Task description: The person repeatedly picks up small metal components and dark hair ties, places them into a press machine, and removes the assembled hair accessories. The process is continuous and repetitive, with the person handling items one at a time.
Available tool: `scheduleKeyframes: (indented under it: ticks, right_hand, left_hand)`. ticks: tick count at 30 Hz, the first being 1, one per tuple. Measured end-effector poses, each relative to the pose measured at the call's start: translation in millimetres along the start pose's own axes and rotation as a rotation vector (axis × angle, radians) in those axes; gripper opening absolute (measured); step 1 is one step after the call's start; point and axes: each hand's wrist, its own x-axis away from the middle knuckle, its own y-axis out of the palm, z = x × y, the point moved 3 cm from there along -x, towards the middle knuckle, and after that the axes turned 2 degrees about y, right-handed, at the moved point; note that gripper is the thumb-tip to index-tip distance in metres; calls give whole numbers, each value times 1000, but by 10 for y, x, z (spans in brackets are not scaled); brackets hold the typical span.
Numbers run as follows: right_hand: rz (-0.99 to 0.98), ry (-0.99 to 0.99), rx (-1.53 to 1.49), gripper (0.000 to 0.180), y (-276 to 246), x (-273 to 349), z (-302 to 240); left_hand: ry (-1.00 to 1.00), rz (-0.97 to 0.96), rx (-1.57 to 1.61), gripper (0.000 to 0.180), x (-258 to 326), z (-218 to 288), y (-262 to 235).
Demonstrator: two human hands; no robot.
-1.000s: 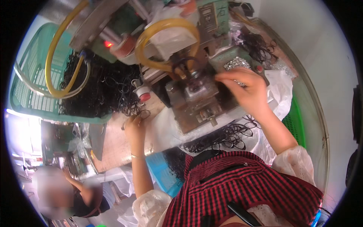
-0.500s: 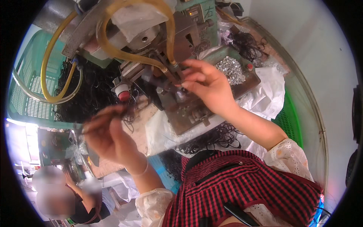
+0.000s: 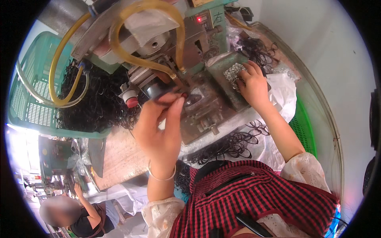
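The left hand [image 3: 158,133] reaches over the desk [image 3: 123,154] to the machine [image 3: 190,47], its thumb and forefinger pressed together, pinching a dark piece [image 3: 185,95] too blurred to make out, close to the lower ends of the yellow hose [image 3: 180,37]. The right hand [image 3: 254,87] lies with bent fingers on a pile of small silvery pieces [image 3: 233,72] in the green tray [image 3: 222,81], on the machine's right side; whether it grips any of them I cannot tell.

A red button [image 3: 131,102] sits just beyond the left hand. At the desk's far left corner, a teal basket [image 3: 39,85] holds a heap of thin black loops [image 3: 87,103]. More black loops [image 3: 222,150] lie along the near edge, on white sheeting [image 3: 283,91]. A bright green basket [image 3: 303,131] stands below the right edge. A co-worker [image 3: 95,218] is at the lower left.
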Motion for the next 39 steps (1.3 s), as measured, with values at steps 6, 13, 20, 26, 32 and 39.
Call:
scheduleKeyframes:
  ticks: [6, 13, 20, 26, 32, 39]
  right_hand:
    - [-47, 95, -195, 15, 22, -174, 74]
    - [132, 26, -307, 13, -42, -132, 20]
    - [2, 321, -517, 18, -186, -17, 73]
    - [25, 248, -549, 17, -120, -125, -145]
    - [139, 209, -393, 12, -199, 21, 16]
    - [89, 322, -584, 17, -586, 332, 161]
  left_hand:
    - [-20, -32, -79, 8, -122, -36, 177]
    - [33, -51, -117, 14, -112, -38, 160]
    - [126, 491, -450, 17, 285, -112, -752]
    - [21, -135, -1166, 14, 13, -1055, -1122]
    - [42, -99, -1284, 12, 615, -2037, -970]
    - [-204, 291, -415, 28, 488, -1706, -1122]
